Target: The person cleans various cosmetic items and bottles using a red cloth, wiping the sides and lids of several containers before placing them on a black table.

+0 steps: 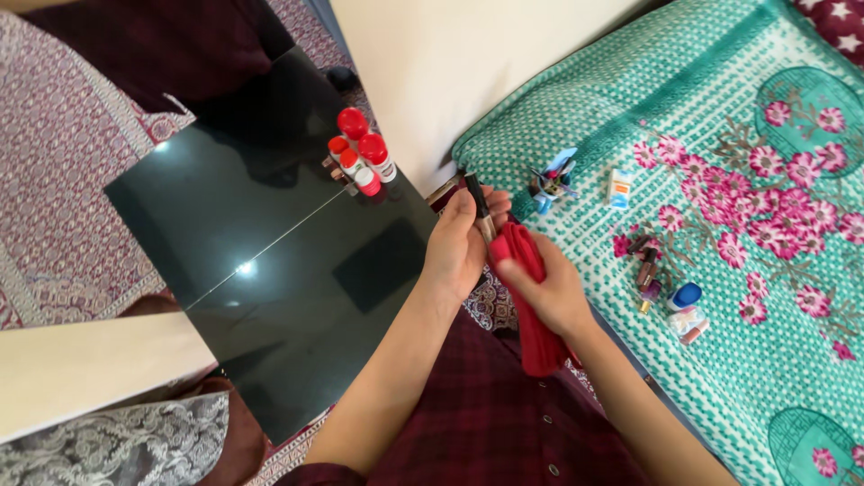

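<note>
Beside a black glass bench, the left hand grips a slim cosmetic tube while the right hand, clutching a red cloth, wipes it; further strokes likely need turning.

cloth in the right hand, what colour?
Plain red cloth, gripped by the right hand and wrapped against a slim tube. Head view shows it clearly.

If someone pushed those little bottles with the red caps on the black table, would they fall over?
Probably. The red-capped bottles stand upright, tall and narrow, so they would likely tip. The black table looks glossy, so they might slide first. They are round and would probably roll once down.
</note>
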